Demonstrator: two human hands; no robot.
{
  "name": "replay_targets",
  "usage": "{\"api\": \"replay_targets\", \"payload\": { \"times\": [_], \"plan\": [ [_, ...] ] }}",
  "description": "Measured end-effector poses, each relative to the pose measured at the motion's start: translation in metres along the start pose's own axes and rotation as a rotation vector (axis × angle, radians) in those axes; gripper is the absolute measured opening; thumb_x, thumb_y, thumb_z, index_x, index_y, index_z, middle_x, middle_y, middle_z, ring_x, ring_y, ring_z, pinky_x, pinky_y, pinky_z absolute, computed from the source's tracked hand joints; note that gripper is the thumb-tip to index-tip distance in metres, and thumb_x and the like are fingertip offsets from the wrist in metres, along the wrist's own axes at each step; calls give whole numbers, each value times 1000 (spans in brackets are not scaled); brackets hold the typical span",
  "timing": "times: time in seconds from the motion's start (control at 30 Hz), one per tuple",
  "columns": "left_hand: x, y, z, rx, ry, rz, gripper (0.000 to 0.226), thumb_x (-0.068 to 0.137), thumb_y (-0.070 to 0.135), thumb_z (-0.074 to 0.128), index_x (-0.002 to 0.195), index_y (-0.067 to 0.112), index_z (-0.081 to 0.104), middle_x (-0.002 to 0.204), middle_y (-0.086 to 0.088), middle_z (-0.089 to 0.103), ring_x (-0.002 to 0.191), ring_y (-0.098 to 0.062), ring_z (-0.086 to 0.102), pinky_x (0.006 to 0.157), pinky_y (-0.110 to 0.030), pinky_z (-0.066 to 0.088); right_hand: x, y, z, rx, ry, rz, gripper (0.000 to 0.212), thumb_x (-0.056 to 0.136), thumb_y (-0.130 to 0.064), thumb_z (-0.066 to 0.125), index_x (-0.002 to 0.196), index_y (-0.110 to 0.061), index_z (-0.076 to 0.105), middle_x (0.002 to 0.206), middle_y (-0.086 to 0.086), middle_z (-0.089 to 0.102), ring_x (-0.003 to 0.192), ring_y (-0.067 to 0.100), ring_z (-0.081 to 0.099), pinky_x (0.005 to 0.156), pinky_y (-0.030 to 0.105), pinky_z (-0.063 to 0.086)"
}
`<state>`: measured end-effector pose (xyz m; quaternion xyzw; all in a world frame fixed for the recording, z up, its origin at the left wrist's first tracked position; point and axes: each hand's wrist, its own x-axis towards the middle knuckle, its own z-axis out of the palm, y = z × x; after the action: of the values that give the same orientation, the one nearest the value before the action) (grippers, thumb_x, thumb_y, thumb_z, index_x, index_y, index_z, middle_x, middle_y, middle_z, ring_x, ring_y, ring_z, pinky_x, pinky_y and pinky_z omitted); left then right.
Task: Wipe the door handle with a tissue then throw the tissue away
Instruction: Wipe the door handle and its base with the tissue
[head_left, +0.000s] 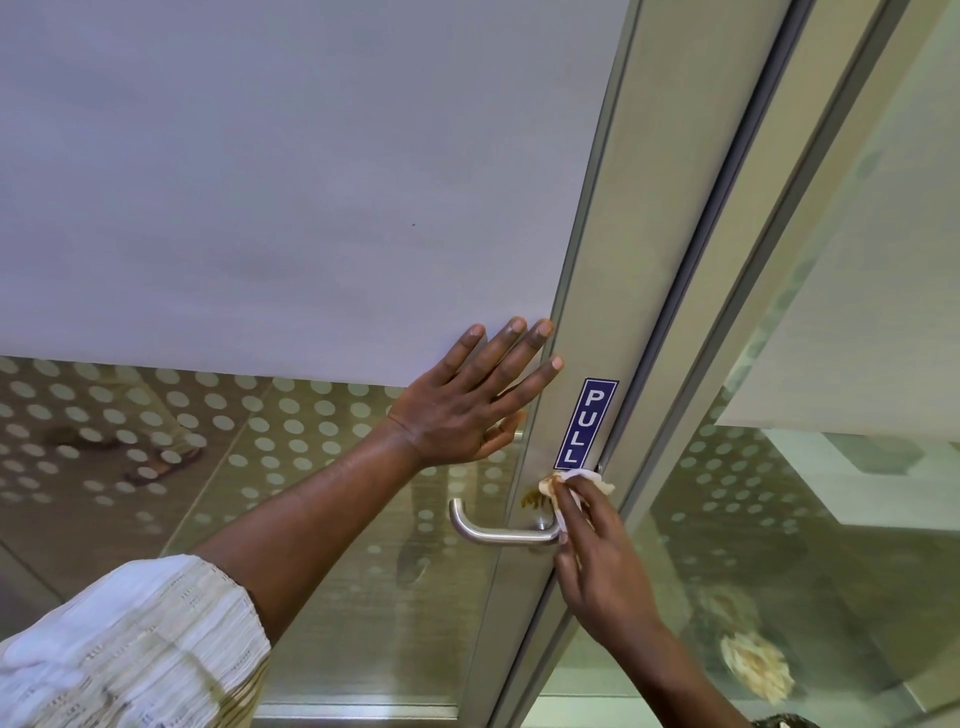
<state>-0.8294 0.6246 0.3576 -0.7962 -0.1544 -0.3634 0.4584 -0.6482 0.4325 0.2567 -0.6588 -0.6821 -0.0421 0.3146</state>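
White tissue (576, 480) (crumpled, brown-stained) in right hand (597, 561) above handle (498, 532).

Handle (498, 532) lever end clear; left hand (467, 410) flat above.

- Door (613, 270): glazed leaf in a brushed metal frame, closed against a second metal jamb (810, 260) to its right
- Upper glass (270, 171): covered by opaque frosted film, pale grey-lilac
- Lower glass (291, 447): clear, printed with rows of pale dots
- Sign (586, 423): blue, white letters "PULL", fixed upright on the frame
- Side panel (857, 467): same film above and dots below
- Floor (93, 530): pale, seen through the glass
- Light: soft, even
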Motion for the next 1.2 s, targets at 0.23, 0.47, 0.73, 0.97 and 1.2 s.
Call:
{"api": "replay_targets", "payload": {
  "times": [0.23, 0.47, 0.73, 0.97, 1.2],
  "plan": [
    [0, 1, 1, -4, 13, -9, 74, 103, 42, 47, 168, 14, 24, 175, -20, 5, 163, -37, 5, 133, -52, -2, -27, 4, 29, 102, 46, 216, 72, 88, -16, 52, 156, -16, 30, 162, 3, 28, 143, 18, 36, 100, 21, 41],
    [1, 1, -1, -35, 26, -12, 72, 103, 40, 49, 167, 14, 29, 173, -19, 17, 162, -36, 12, 131, -52, 6, -53, -6, 71, -73, -211, 208, 82, 86, -25, 49, 159, -14, 13, 162, 9, 31, 140, 25, 41, 121, 35, 24],
    [1, -1, -1, -54, 25, -4, 71, 104, 40, 50, 166, 14, 29, 170, -19, 25, 157, -37, 23, 128, -53, 12, -38, -34, 114, -291, -226, 333, 69, 93, -44, 39, 146, 0, 43, 140, 17, 55, 132, 34, 50, 121, 49, 12],
    [-2, 1, 1, -30, 31, -18, 73, 103, 40, 51, 167, 14, 28, 175, -19, 8, 163, -36, 6, 129, -53, 10, -32, -43, 131, -300, -142, 292, 65, 93, -45, 47, 137, 1, 52, 140, 22, 55, 125, 36, 54, 114, 49, 22],
    [-2, 0, 3, -33, 50, -13, 72, 103, 40, 54, 166, 13, 31, 174, -19, 12, 163, -36, 6, 131, -52, 7, -14, -43, 138, -164, 29, 219, 79, 99, -43, 42, 156, 2, 12, 165, 23, 10, 153, 38, 6, 122, 48, 12]
  ]
}}
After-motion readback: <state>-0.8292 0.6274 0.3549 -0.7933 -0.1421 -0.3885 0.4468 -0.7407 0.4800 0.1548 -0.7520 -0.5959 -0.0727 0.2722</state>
